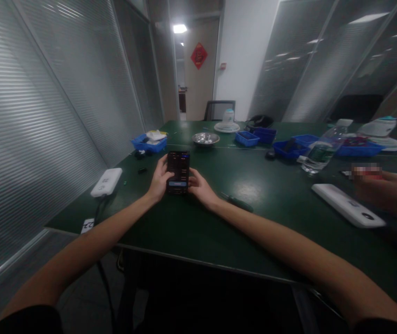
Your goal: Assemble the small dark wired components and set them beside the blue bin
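A dark smartphone (178,169) stands upright above the green table, its lit screen turned toward me. My left hand (159,180) grips its left side, with the thumb over the screen. On the other side my right hand (200,186) has its fingers around the lower right edge. The text on the screen is too small to read; a pale blue bar shows near its bottom. Just right of my right wrist, a screwdriver (238,202) with a dark green handle lies on the table.
A white power strip (107,182) lies left, another white strip (348,205) right. Another person's hand (381,185) is at the right edge. A plastic bottle (325,150), a metal bowl (205,144) and several blue trays, one a blue tray (154,146) at left, stand further back.
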